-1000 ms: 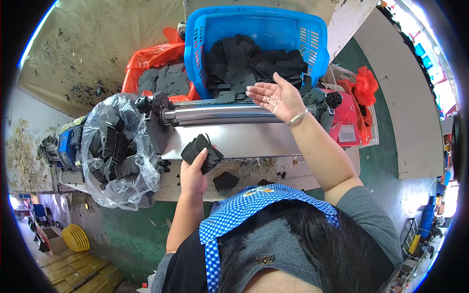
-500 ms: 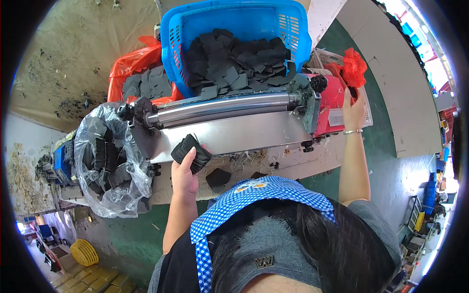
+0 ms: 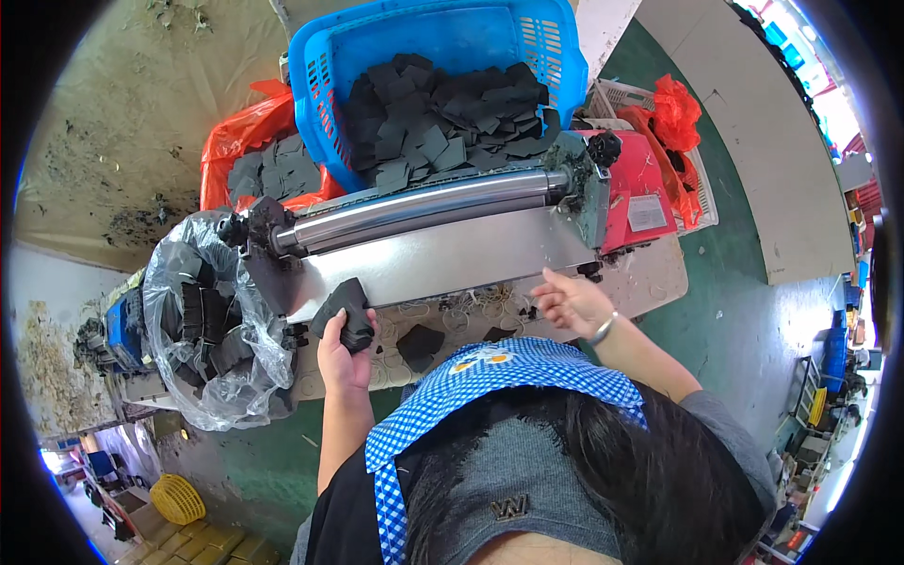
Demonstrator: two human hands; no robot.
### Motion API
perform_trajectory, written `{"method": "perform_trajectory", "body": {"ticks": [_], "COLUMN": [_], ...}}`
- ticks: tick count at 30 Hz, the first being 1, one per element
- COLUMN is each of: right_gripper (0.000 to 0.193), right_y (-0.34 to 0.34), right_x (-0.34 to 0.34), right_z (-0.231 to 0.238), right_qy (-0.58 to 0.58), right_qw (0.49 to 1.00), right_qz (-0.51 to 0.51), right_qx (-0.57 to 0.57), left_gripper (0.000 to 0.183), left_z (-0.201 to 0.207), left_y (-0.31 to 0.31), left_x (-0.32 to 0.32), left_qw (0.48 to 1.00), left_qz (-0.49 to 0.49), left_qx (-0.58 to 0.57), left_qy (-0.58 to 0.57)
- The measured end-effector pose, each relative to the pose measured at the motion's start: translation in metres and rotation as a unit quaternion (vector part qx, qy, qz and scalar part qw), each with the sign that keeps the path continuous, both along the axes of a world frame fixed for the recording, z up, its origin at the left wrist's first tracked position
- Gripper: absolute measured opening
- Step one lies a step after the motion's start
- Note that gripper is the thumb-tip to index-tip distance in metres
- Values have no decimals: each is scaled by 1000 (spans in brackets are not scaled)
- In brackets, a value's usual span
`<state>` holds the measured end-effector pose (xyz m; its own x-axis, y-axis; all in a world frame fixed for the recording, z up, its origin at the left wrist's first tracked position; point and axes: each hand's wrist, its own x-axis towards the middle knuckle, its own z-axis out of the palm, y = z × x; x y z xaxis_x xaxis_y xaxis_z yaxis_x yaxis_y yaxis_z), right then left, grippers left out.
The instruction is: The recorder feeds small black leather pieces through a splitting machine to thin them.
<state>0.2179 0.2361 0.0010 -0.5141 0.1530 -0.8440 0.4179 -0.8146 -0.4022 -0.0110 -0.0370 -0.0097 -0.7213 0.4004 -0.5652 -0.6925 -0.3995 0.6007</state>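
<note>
I am gripping a stack of thin black sheets [image 3: 343, 309] in my left hand [image 3: 345, 358], with the thumb lying along the near side and the fingers wrapping round the right side, all clamped on it. My right hand [image 3: 573, 306] is hovering well apart from it, near the right end of the steel feed plate [image 3: 443, 254]; its fingers are curling loosely, and I cannot tell whether they are pinching anything thin. To manage this hold well, I am judging that the thumb should be pressing evenly, so that no layers are sliding out, while the wrist is staying steady and the right fingers are remaining free to square up the edges. A looser squeeze could be letting the sheets fan apart.

The stack is sitting over the near left part of the plate, tilting with one corner pointing up and away from me; whether it is touching the metal, I cannot tell. It is looking matt and dark, roughly squarish, its layers packing closely together. Beyond the steel roller [image 3: 424, 209], similar loose black pieces [image 3: 424, 118] are heaping up in the blue plastic basket [image 3: 438, 33], and another black piece [image 3: 420, 345] is lying on the bench just beside my left hand
</note>
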Motion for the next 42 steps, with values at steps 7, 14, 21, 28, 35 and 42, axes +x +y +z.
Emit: {"method": "perform_trajectory", "body": {"ticks": [7,14,21,28,35,42], "right_gripper": [21,26,27,28,28,26], "right_y": [-23,-38,-34,-32,-35,-47], "right_x": [-13,-2,-10,-18,-17,-16], "right_z": [-40,-40,-36,-37,-32,-31], "right_qy": [76,109,68,104,85,63], "right_qw": [974,974,978,971,969,963], "right_qz": [-208,-176,-172,-189,-179,-201], "right_qx": [44,98,98,105,147,171], "left_gripper": [26,24,27,23,21,21], "left_z": [-16,-14,-20,-25,-21,-20], "left_y": [-12,-15,-14,-36,-56,-57], "left_x": [0,-2,-5,-45,-17,-11], "left_qw": [1000,1000,996,994,993,991], "left_qz": [-9,-14,-17,100,71,78], "left_qx": [-18,-3,-50,-49,-72,-80], "left_qy": [14,-20,73,-1,62,72]}}
